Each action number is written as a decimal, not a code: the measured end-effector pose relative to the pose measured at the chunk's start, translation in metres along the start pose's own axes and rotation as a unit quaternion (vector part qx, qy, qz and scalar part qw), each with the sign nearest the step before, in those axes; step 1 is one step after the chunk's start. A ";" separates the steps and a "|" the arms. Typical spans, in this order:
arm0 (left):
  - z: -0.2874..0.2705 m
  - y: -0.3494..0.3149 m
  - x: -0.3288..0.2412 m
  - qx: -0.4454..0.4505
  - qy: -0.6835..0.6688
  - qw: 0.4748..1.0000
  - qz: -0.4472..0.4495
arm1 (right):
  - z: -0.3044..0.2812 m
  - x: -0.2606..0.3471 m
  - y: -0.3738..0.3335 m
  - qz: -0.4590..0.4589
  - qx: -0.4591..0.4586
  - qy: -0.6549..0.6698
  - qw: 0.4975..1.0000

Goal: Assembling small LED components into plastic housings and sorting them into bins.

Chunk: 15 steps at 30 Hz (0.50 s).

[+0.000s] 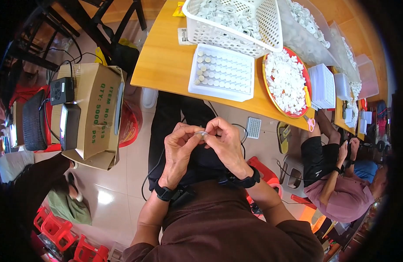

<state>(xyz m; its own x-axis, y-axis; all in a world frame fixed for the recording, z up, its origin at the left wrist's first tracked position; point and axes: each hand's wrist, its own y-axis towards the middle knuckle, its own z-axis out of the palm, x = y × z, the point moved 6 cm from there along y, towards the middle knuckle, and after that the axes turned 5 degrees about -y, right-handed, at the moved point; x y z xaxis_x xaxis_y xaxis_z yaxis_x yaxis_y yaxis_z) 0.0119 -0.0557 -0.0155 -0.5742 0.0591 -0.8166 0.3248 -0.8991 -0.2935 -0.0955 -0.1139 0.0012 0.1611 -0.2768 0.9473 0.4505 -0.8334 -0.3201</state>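
Two hands: met over the lap, below the table edge, fingertips touching around one small part.
Table [166,61]: yellow wooden top, stood just ahead of the knees.
Cardboard box [99,113]: sat left of the person, with two dark devices on top.
White basket [236,22]: perforated, full of small white pieces, at the far table edge.
Red tray [286,81]: round, heaped with white pieces, right of the white grid tray.
White grid tray [222,72]: lay near the table edge, several round pieces in its left cells.
Left hand [180,142]: fingers curled, pinching the small part.
Right hand [227,139]: fingers bent, gripping the same part from the other side.
Small part [202,133]: pale, roundish, held between both hands; details too small to tell.
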 end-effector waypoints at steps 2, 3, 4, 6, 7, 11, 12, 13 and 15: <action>-0.001 0.001 -0.001 0.004 -0.003 1.000 0.013 | 0.002 -0.002 0.001 0.000 -0.003 0.008 1.000; -0.002 0.001 0.000 0.003 -0.003 1.000 0.012 | 0.002 -0.004 0.001 -0.001 -0.007 0.016 1.000; -0.002 0.000 0.001 0.007 -0.002 1.000 0.012 | 0.002 -0.006 0.001 -0.001 -0.007 0.016 1.000; -0.003 0.000 0.002 0.010 -0.001 1.000 0.012 | 0.002 -0.010 0.001 -0.006 -0.003 0.027 1.000; -0.004 -0.001 0.003 0.006 0.006 1.000 0.010 | 0.002 -0.012 0.001 -0.005 -0.003 0.027 1.000; -0.001 0.000 0.000 -0.012 -0.003 1.000 -0.006 | 0.001 -0.008 -0.002 -0.028 -0.024 0.006 0.999; -0.002 0.001 0.000 -0.013 -0.003 1.000 -0.006 | 0.000 -0.006 -0.003 -0.029 -0.034 0.030 0.999; -0.004 0.001 0.004 -0.010 -0.025 0.999 -0.037 | 0.000 -0.006 -0.003 -0.029 -0.034 0.029 0.999; -0.005 0.001 0.007 -0.007 -0.048 0.997 -0.068 | -0.004 -0.007 -0.005 -0.024 -0.028 0.051 0.998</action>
<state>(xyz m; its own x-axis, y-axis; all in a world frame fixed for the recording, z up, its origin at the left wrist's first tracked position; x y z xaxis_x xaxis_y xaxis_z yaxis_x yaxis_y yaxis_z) 0.0120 -0.0545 -0.0238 -0.6819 0.1379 -0.7183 0.2496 -0.8792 -0.4058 -0.1020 -0.1095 -0.0036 0.0484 -0.2815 0.9583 0.4046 -0.8717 -0.2765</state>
